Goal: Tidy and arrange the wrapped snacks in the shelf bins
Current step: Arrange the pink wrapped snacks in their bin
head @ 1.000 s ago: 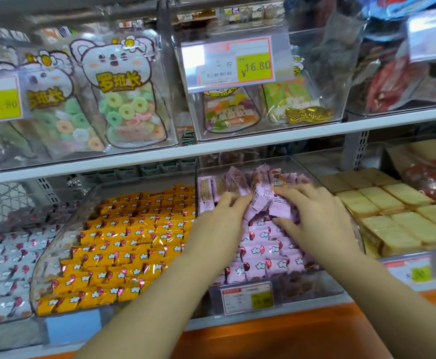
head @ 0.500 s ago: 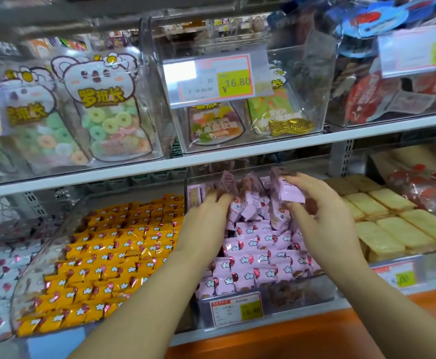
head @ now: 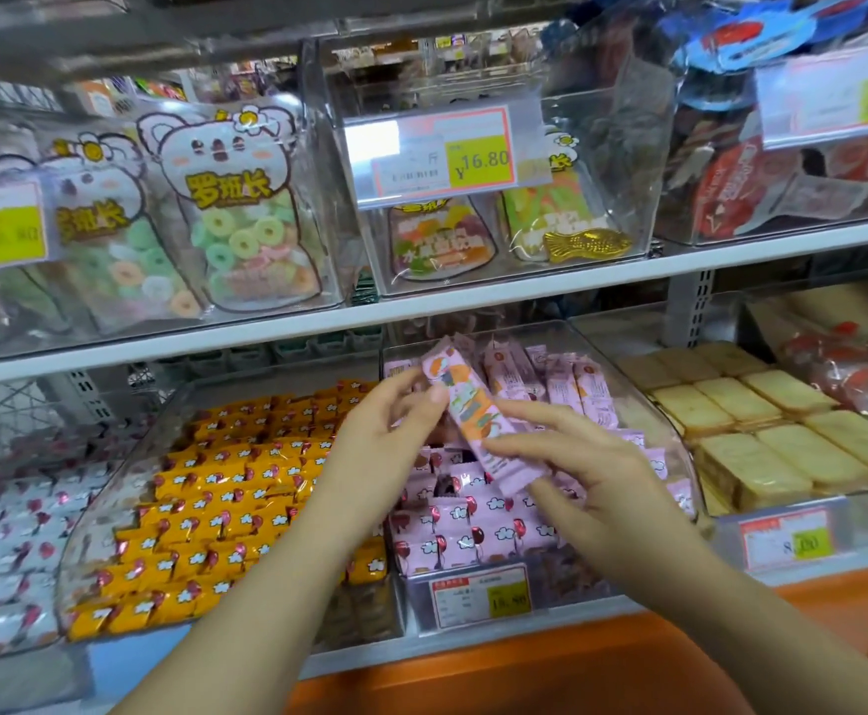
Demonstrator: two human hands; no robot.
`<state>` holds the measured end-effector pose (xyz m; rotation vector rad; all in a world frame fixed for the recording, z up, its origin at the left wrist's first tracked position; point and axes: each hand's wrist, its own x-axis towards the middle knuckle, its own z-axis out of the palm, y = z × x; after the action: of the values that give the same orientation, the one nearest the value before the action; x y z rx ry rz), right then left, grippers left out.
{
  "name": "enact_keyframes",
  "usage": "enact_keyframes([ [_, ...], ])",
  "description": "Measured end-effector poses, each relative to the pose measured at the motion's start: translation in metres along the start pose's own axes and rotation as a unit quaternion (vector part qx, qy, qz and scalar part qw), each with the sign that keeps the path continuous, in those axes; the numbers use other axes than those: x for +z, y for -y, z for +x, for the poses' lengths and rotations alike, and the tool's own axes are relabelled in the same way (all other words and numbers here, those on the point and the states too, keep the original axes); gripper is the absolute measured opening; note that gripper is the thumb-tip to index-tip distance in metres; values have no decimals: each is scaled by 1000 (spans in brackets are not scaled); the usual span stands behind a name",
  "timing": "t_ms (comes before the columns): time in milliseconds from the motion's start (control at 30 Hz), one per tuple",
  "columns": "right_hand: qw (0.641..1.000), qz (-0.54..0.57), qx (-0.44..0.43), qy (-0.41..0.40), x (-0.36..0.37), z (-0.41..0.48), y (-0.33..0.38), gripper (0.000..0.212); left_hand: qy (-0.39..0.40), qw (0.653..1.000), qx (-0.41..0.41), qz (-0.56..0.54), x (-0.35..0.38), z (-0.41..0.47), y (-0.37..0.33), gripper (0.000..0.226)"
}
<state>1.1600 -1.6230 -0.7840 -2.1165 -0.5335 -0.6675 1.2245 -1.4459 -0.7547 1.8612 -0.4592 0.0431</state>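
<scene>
Pink packet (head: 465,405) lifted clear; left hand (head: 385,430), right hand (head: 592,467) pinch it.

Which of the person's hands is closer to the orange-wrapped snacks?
Left. Both hold a pink packet, but the left hand is beside the orange-wrapped snacks; the right hand is farther right.
</scene>
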Motion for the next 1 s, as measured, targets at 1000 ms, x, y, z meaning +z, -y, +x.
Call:
enact_keyframes([
  [1000, 918, -340, 144, 146, 41, 39, -21, 21, -46, 988, 13, 146, -13, -4, 10, 41],
])
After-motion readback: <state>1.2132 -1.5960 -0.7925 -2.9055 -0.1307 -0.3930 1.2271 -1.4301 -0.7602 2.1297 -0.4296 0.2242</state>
